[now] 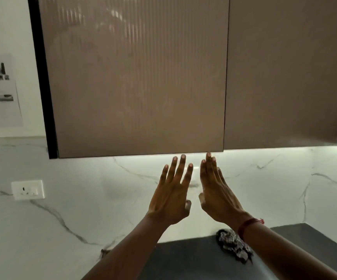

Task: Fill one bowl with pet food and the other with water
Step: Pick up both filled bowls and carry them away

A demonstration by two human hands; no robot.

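Both hands are raised, backs to the camera, side by side and apart, with a narrow gap between them. The left hand point(171, 197) has its fingers point(180, 168) straight and spread, released and holding nothing. The right hand point(216, 197) has its fingers straight and close together, also released.

Straight above the fingertips runs the bottom edge of a ribbed brown cabinet door point(135, 77). The left fingertips are just under that edge. The right middle fingertip reaches it near the door's right corner, though whether it touches cannot be told. To the right of the fingers, a vertical seam divides this door from a smooth second door point(288, 73).

Behind the fingers is a lit white marble backsplash point(82, 188), with open room between the cabinet edge above and the dark surface point(183, 259) below the wrists. A crumpled patterned cloth point(233, 246) lies on the surface under the right forearm, and a red thread band point(248, 224) circles the right wrist. Far left of the fingers is a white wall socket point(28, 189).

Where the bowls and pet food are cannot be told from this view.
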